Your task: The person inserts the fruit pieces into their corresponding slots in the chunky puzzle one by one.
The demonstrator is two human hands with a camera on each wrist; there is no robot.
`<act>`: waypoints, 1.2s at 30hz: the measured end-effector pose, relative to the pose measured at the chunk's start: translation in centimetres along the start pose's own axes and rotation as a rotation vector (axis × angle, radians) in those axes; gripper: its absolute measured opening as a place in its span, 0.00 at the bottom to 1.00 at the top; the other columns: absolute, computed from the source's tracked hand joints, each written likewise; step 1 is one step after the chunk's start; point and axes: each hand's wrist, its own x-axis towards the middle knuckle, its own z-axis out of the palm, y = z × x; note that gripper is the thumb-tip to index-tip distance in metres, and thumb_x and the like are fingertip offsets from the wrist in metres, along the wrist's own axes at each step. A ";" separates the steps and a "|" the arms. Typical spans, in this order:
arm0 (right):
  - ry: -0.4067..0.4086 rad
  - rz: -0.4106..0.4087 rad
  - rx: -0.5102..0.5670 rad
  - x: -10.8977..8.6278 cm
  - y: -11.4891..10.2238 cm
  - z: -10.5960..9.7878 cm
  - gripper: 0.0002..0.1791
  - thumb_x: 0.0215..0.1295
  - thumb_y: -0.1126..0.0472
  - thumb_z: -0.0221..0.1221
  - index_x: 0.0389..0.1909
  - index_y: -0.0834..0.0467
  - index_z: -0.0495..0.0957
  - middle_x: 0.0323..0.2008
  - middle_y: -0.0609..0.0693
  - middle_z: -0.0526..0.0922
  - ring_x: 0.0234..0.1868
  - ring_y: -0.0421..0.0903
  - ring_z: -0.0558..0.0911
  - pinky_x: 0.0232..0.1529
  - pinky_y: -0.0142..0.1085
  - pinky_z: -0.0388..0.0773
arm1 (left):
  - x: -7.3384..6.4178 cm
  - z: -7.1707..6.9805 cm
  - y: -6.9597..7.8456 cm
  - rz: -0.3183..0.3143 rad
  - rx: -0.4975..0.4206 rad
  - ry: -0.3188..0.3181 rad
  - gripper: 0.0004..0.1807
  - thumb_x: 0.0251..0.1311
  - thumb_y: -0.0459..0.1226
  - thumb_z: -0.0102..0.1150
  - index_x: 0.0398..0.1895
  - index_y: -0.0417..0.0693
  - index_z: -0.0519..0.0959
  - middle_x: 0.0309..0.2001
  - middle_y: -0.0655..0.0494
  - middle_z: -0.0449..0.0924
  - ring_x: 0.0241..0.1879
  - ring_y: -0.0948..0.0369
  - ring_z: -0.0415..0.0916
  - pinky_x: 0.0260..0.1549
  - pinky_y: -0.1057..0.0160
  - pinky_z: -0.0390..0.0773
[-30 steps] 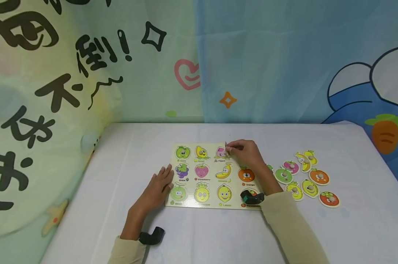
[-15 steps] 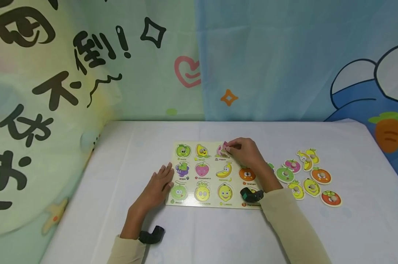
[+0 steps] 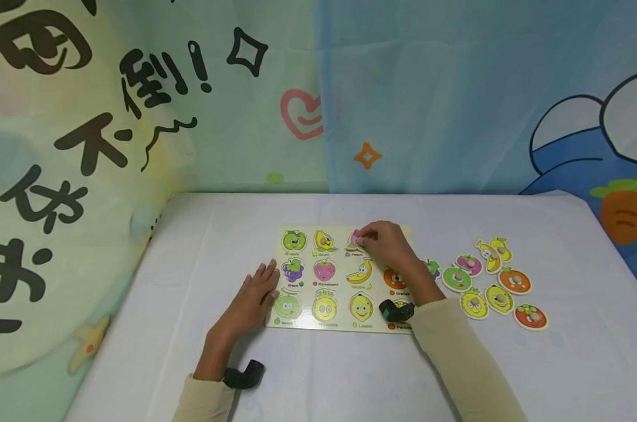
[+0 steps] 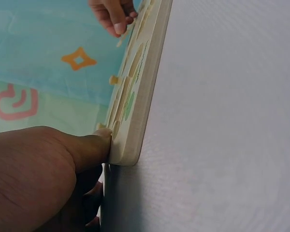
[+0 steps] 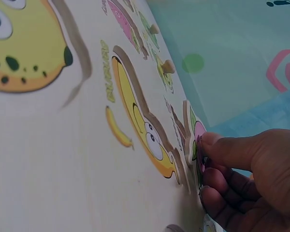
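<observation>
Head view: left hand [image 3: 252,297] fingers straight, at puzzle board's [image 3: 309,287] left edge; right hand [image 3: 389,243] pinches peach piece [image 3: 353,237] at row 1. Loose fruit pieces [image 3: 500,299] right, on bench [image 3: 350,375]. Left wrist: thumb [image 4: 94,147] touching board. Right wrist: peach piece near banana picture [image 5: 141,123], standing proud.

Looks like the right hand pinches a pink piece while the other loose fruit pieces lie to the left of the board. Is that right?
Not quite: the other loose fruit pieces lie to the right of the board, as the head view shows. The right hand does pinch a pink piece.
</observation>
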 end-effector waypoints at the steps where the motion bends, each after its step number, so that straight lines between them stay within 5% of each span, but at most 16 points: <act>1: 0.003 -0.006 -0.005 0.0 0.0 0.1 0.10 0.66 0.59 0.63 0.41 0.61 0.85 0.37 0.54 0.82 0.37 0.49 0.78 0.42 0.43 0.75 | 0.0 0.0 0.0 0.001 -0.002 0.001 0.29 0.71 0.35 0.50 0.72 0.39 0.59 0.75 0.49 0.49 0.75 0.50 0.41 0.70 0.44 0.42; 23: 0.002 0.038 -0.129 0.2 -1.2 0.8 0.10 0.67 0.61 0.62 0.44 0.62 0.86 0.44 0.56 0.85 0.45 0.52 0.79 0.47 0.45 0.75 | 0.0 0.1 0.1 0.001 0.004 0.002 0.28 0.72 0.35 0.50 0.72 0.38 0.59 0.75 0.49 0.49 0.75 0.50 0.40 0.70 0.44 0.42; 36: 0.031 0.050 -0.107 0.0 -1.2 1.2 0.11 0.67 0.61 0.61 0.45 0.62 0.85 0.44 0.57 0.83 0.44 0.51 0.78 0.44 0.45 0.75 | 0.0 0.3 0.0 -0.003 0.012 0.006 0.29 0.72 0.35 0.50 0.73 0.38 0.58 0.75 0.50 0.48 0.75 0.50 0.40 0.70 0.44 0.42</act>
